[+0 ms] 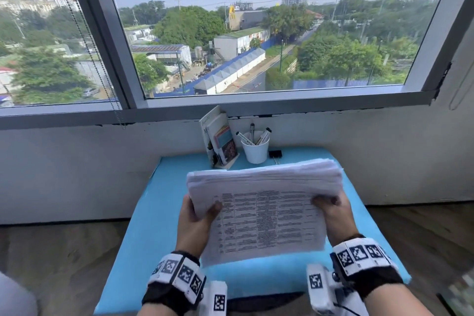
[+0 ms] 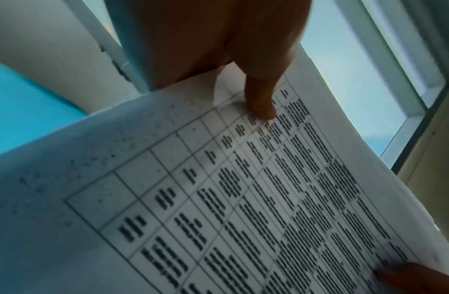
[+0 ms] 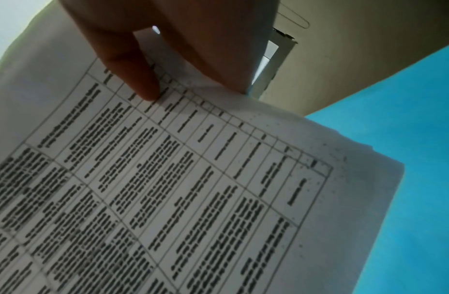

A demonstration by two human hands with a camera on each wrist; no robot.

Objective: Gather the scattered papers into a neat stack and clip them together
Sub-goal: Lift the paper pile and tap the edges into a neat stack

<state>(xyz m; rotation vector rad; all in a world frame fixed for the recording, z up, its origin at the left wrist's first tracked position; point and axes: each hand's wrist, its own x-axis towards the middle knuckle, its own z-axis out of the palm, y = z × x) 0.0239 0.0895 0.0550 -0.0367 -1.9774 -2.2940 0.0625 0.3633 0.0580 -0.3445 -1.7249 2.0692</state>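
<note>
Papers, a thick white stack of printed table sheets (image 1: pixel 264 202) with uneven far edges, held tilted above the blue-covered table (image 1: pixel 143 233); the left hand (image 1: pixel 196 223) and right hand (image 1: pixel 333 215) each clamp a side (thumbs on top). A black binder clip (image 1: pixel 275 153) lies beside the white pen cup (image 1: pixel 255 149).

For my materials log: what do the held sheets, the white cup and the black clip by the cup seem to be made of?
Stack of papers: thin matte office paper, printed with a table; it bends between the left hand and right hand.
White cup: smooth, opaque white, probably plastic or ceramic; the look leaves it open.
Binder clip: black body with thin wire handles, likely painted metal.
</note>
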